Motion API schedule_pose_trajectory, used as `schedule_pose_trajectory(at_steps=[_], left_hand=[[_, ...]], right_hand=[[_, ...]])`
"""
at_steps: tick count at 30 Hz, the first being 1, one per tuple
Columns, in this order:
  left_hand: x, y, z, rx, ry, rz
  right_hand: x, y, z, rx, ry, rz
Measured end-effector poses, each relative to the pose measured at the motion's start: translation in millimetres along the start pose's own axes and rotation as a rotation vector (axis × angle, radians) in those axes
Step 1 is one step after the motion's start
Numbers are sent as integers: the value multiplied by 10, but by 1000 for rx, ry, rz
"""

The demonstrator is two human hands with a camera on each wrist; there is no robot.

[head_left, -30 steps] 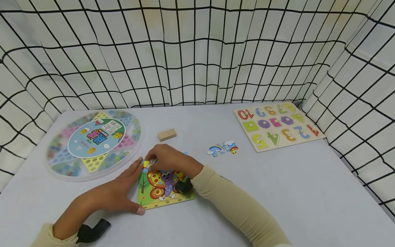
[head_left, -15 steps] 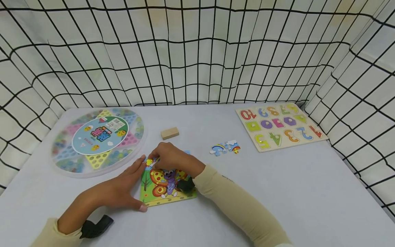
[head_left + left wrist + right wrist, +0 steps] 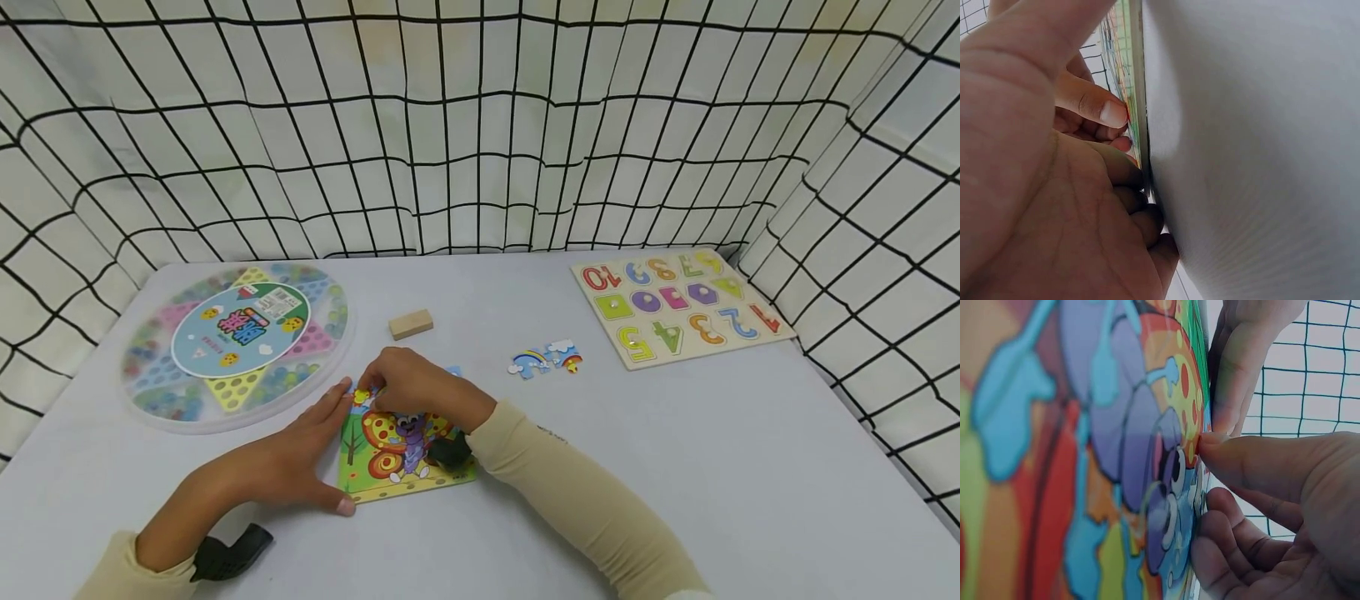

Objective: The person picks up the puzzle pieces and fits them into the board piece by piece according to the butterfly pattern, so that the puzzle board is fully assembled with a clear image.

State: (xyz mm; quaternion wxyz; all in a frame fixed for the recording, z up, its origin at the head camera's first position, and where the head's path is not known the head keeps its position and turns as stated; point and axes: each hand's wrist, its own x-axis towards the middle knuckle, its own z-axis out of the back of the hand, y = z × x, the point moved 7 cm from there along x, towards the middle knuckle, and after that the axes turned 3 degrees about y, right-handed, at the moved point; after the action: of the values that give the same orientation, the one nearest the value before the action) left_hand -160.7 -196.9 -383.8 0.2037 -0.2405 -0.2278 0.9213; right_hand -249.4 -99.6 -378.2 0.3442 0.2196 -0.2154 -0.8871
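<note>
A butterfly jigsaw puzzle (image 3: 408, 450) in a wooden frame board lies on the white table, in front of me. Along its left edge lies my left hand (image 3: 288, 467), thumb at the near corner and fingers stretched to the far one; the left wrist view shows its palm beside the board's edge. My right hand (image 3: 408, 383) reaches over the top-left corner, fingertips pinching a puzzle piece (image 3: 362, 396) with a yellow figure on blue. In the right wrist view the thumb (image 3: 1235, 450) meets the puzzle's surface, other fingers curled below. The hand hides much of the top row.
Two loose rainbow puzzle pieces (image 3: 543, 358) lie to the right of the board. Behind it is a small wooden block (image 3: 410, 324). A round Chinese checkers set (image 3: 240, 333) sits at back left, a number puzzle board (image 3: 682, 308) at back right. Black netting (image 3: 480, 158) encloses the table.
The right fingertips have shifted slightly at the corner piece, which now lies flatter in the board. The left hand keeps its place; the whole view has shifted a little.
</note>
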Motion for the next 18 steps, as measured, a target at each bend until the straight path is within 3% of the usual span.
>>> schedule_pose_trajectory(at_steps=[6, 18], left_hand=[[5, -4, -6, -3, -5, 5], [15, 13, -19, 13, -6, 1]], right_hand=[[-57, -34, 65, 29, -4, 18], [-342, -270, 442, 78, -130, 95]])
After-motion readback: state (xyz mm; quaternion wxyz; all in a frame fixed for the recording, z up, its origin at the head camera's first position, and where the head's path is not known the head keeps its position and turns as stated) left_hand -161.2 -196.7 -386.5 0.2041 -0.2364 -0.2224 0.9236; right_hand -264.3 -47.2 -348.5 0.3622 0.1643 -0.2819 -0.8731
